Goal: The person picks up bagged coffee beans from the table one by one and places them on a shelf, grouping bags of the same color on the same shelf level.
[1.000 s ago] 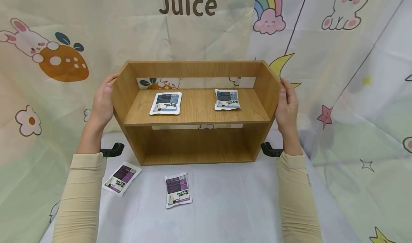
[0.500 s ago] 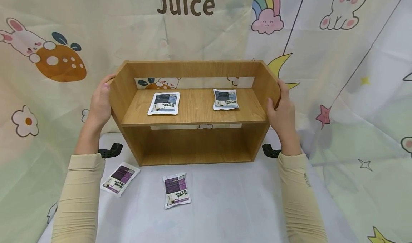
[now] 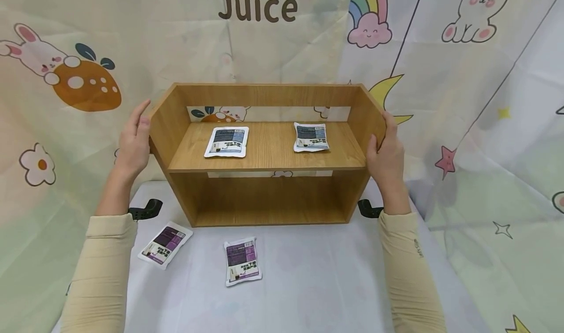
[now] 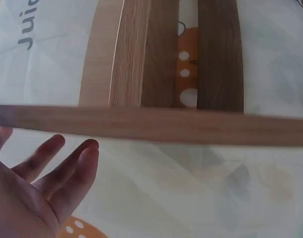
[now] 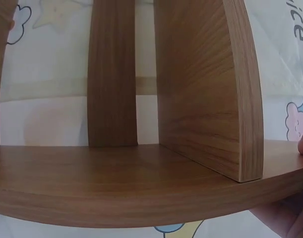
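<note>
A two-tier wooden shelf (image 3: 269, 170) stands on the white-covered table. My left hand (image 3: 134, 144) is just off its left side panel, with fingers loosely extended; the left wrist view shows a gap between those fingers (image 4: 74, 181) and the panel edge. My right hand (image 3: 387, 161) grips the right side panel, thumb on the inner face and fingers round the outside, partly hidden. On the upper board lie a blue-labelled white pouch (image 3: 226, 142) at left and another blue-labelled pouch (image 3: 311, 137) at right.
In front of the shelf, a purple-labelled pouch (image 3: 165, 245) lies slanted at left and another purple-labelled pouch (image 3: 243, 262) lies nearer the middle. A printed cloth backdrop (image 3: 264, 49) hangs close behind the shelf.
My left hand has come away from the left panel, moving slightly left. My right hand's thumb has shifted inward onto the right panel's inner face. Shelf and pouches stay put.
</note>
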The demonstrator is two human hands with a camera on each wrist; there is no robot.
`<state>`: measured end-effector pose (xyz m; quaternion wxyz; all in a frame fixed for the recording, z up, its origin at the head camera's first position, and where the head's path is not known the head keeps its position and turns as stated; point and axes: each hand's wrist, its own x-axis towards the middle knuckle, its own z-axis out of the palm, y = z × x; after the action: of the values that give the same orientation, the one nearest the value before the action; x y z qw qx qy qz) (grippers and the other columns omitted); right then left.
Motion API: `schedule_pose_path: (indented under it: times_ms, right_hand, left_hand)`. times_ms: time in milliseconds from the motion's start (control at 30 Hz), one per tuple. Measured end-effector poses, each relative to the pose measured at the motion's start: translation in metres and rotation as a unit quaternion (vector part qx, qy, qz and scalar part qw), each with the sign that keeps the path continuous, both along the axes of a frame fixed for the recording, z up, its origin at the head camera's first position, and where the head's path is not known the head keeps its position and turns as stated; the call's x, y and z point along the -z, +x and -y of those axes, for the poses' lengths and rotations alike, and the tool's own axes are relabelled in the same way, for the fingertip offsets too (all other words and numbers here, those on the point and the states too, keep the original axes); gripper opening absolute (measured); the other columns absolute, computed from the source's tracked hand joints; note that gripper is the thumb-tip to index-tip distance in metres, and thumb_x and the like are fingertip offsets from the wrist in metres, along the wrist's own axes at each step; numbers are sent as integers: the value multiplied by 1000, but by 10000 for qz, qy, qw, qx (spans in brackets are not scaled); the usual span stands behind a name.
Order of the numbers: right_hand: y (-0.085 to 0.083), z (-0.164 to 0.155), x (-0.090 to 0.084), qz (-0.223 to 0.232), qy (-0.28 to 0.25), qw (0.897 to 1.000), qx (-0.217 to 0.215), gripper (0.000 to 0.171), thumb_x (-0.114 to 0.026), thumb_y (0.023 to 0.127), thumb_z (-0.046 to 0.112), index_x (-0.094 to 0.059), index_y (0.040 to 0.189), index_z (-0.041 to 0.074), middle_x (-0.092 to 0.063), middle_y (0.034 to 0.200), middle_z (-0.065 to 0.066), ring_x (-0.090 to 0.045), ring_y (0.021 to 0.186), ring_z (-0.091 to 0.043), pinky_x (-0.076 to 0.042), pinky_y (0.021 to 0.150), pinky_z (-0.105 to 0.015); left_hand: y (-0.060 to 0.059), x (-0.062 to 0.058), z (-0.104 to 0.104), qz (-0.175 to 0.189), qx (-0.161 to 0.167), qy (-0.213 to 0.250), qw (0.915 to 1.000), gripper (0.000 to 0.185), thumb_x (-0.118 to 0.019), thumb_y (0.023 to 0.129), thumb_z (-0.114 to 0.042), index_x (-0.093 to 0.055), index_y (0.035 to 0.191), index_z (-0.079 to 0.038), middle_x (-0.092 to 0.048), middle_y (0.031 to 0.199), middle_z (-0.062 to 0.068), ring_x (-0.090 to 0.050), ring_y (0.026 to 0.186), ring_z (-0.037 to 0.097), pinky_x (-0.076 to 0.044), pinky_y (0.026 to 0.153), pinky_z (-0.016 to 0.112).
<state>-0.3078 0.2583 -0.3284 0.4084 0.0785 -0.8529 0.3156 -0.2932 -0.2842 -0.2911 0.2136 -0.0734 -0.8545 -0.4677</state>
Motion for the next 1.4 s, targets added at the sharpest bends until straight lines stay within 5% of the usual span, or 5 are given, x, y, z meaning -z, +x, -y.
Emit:
schedule_pose_path:
  times_ms: [200,467,767,1167,1400]
  right_hand:
    - [0,1,2,-53,-57,10000,14,57,-51,99,13,-27,147,29,-56,129,-21,-60,109,-41,-48,86,-55]
    - [0,3,3,-86,-43,10000,15,55,-50,99,14,-28,147,27,-56,128,-20,-61,108,-40,-49,85,-54]
    - [-3,2,-1,-215,-151,9996,-51,54,-51,98,13,-30,146,27,-56,131,-18,-60,109,-39,-49,87,-53]
    - [-2,4,0,21,-227,9997,53,55,-51,99,17,-28,147,29,-56,131,-17,-59,112,-36,-48,89,-52]
    - [-2,2,1,-25,-251,9997,-22,54,-50,99,17,-29,147,29,-56,132,-16,-59,113,-36,-48,89,-52]
  left_hand:
    - [14,16,17,31,35,-135,9999,47,-27,105,-42,-27,151,-40,-44,137,17,-57,100,22,-50,65,23]
    - [34,75,48,223,-52,-458,9987,47,-43,104,-30,-41,148,-16,-53,127,20,-56,87,-7,-50,66,13]
    - [50,138,68,706,107,-988,9925,45,-48,103,-27,-47,142,-5,-56,126,26,-56,107,40,-44,75,24]
    - [61,212,83,1880,429,-987,9762,58,-63,95,-32,-45,141,-2,-45,136,31,-41,122,55,-34,93,68]
    - [69,234,84,2482,429,-1454,9568,78,-77,84,-34,-39,145,-2,-36,142,33,-38,122,58,-35,94,67]
